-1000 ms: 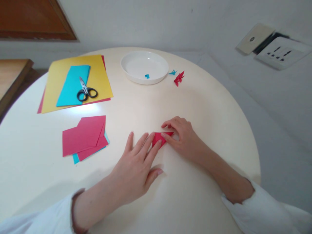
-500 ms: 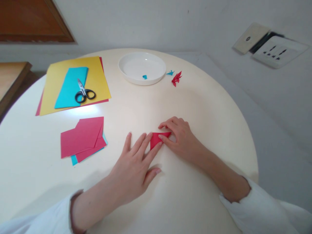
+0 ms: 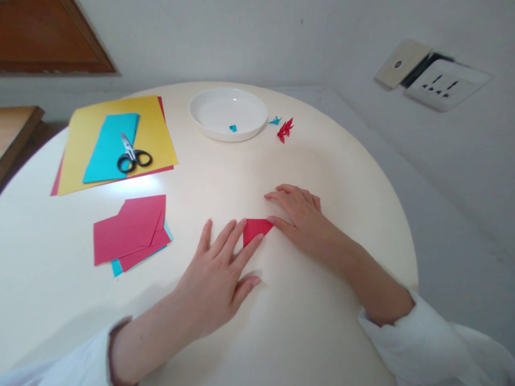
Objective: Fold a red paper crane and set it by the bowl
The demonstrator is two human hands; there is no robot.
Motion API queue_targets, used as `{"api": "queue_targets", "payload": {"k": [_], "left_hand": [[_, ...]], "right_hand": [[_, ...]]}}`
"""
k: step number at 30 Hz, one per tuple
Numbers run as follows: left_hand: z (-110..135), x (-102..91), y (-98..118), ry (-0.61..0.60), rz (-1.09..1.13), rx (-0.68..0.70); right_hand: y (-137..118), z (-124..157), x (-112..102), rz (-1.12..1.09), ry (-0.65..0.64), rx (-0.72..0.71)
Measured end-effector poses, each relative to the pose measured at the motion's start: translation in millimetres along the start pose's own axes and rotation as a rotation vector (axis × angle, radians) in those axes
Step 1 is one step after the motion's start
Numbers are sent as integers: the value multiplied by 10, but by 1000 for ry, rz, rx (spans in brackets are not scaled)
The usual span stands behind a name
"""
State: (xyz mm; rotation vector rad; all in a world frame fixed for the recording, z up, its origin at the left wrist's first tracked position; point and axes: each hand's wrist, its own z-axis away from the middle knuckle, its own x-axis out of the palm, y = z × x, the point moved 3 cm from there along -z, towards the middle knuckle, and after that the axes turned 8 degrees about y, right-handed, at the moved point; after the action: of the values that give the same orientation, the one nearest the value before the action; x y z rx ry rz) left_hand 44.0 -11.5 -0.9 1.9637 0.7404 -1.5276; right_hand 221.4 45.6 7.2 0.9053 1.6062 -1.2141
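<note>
Red paper, left grip on edges, open tabletop toward plate

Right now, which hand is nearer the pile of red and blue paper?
Left. The left hand lies right of the pile, touching the small red piece; the right hand is farther right, at that piece's right corner.

On the near half of the desk, the left grip lies palm-down, fingers splayed, while the right grip arches, fingers bent, thumb extended, both forearms slanting inward.
</note>
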Motion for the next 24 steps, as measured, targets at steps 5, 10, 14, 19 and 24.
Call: {"api": "queue_targets", "payload": {"k": [5,10,14,19,24], "left_hand": [[1,11,-3,-2,-8,5],[-2,12,-2,4,-7,3],[0,9,-1,13,-3,3],[-6,16,5,10,2,-3],[21,-11,27,45,-53,9]], "right_hand": [[113,-32,-15,-6,58,5],[83,-65,-105,-104,266,31],[-67,-18,-53,-107,151,-66],[-96,32,85,-13,-61,-98],[-83,13,88,18,-87,-87]]}}
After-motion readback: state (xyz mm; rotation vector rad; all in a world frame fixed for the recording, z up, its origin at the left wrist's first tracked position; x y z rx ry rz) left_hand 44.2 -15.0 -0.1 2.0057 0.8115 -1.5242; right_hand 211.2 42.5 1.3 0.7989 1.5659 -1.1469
